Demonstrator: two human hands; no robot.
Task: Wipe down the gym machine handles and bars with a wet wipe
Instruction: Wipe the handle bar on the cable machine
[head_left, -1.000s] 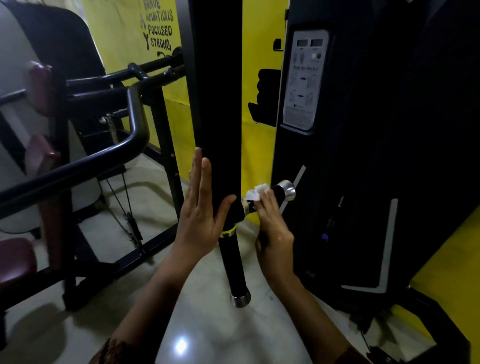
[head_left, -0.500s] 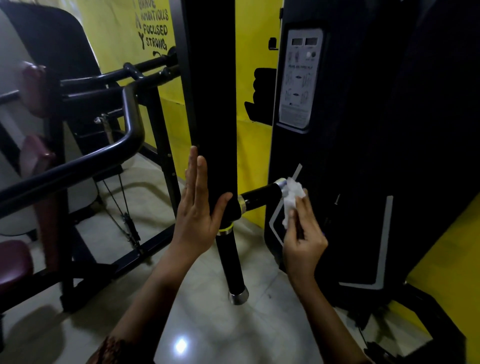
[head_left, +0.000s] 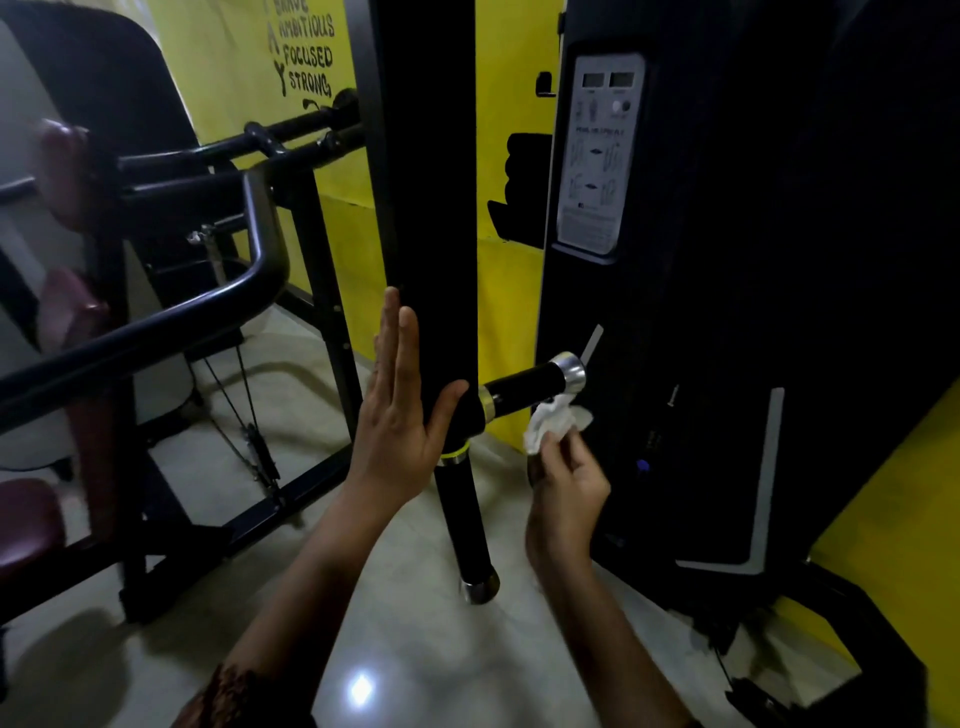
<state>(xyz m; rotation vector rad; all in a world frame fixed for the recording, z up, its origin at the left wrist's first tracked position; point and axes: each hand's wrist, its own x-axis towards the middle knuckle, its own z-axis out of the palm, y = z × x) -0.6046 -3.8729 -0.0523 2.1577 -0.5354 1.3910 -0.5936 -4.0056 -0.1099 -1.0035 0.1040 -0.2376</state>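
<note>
Head view: left hand (head_left: 400, 415), grip released, braces flat vs. upright post (head_left: 431, 208); right hand (head_left: 569, 493) pinches wet wipe (head_left: 550, 423) just under side handle (head_left: 524, 387), near its chrome cap (head_left: 570, 370). Side handle looks mid-wipe; next, prob. wrap wipe round lower handle (head_left: 462, 519) & stroke down.

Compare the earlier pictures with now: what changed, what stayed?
The right hand, pinching the wet wipe, slid outward along the horizontal handle to its chrome end, then dropped just beneath it. The left hand stayed flat against the upright post.
</note>
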